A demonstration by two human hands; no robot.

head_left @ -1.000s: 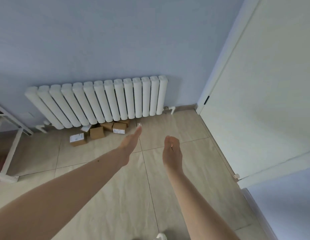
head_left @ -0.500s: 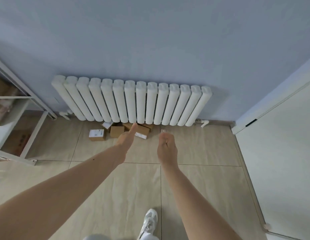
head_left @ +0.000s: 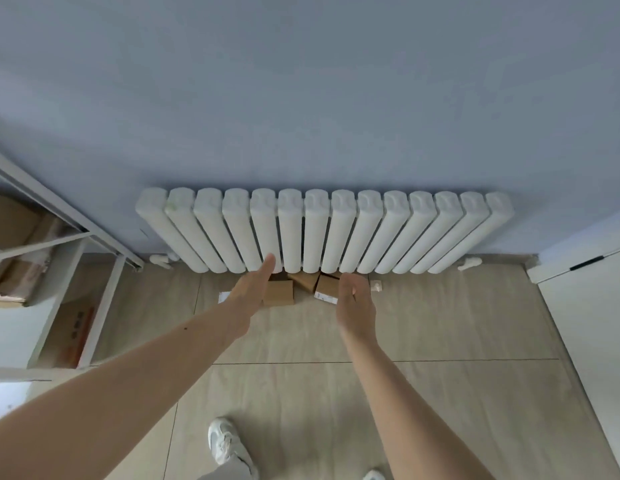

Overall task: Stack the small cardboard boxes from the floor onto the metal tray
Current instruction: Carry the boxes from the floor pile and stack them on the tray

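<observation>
1. Both arms are stretched forward over the tiled floor, toward a white radiator on the blue wall.
2. The left hand is held flat with straight fingers, and nothing is gripped by it.
3. The right hand is held with loosely curled fingers, and nothing is held in it.
4. The small cardboard boxes are seen on the floor under the radiator, partly hidden by the hands.
5. A white shelf frame stands at the left.
6. A white shoe is seen below.

Brown cardboard boxes (some white-labelled) clustered on floor.
</observation>
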